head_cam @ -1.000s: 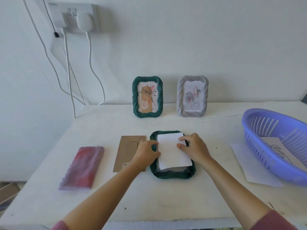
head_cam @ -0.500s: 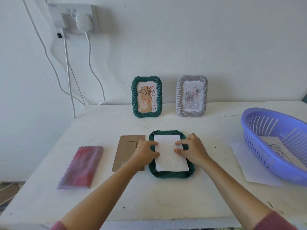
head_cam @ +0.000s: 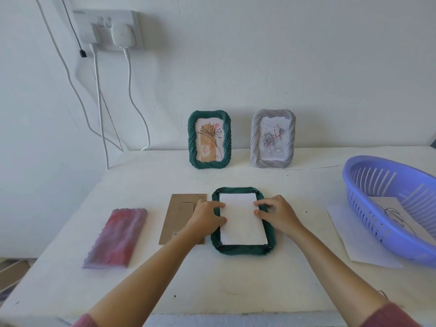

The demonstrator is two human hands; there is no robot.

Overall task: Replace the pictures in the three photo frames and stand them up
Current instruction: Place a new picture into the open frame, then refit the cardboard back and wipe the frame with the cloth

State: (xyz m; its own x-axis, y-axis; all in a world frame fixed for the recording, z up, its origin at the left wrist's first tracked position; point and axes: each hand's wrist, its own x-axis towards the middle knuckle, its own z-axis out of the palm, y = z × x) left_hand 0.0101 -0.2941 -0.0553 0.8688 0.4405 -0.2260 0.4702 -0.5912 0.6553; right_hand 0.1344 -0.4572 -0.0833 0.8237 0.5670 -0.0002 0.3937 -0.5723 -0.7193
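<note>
A dark green frame (head_cam: pixel 243 250) lies face down in the middle of the table. A white paper (head_cam: pixel 240 220) sits straight inside its back opening. My left hand (head_cam: pixel 205 217) rests on the frame's left edge, fingertips on the paper. My right hand (head_cam: pixel 277 214) presses the paper's right side from the other edge. A brown cardboard backing (head_cam: pixel 179 215) lies flat just left of the frame, partly under my left hand. Against the wall stand a second green frame (head_cam: pixel 209 139) with a flower drawing and a grey frame (head_cam: pixel 273 139) with a rose picture.
A purple basket (head_cam: pixel 387 208) at the right edge holds a sheet with a line drawing, and a white sheet (head_cam: pixel 354 241) lies under it. A red-purple flat pack (head_cam: pixel 118 237) lies at the left. White cables (head_cam: pixel 101 128) hang from a wall socket down the back left.
The white paper lay tilted over the frame a second ago; now it sits squared inside the opening. Both hands have shifted slightly while pressing it down.
</note>
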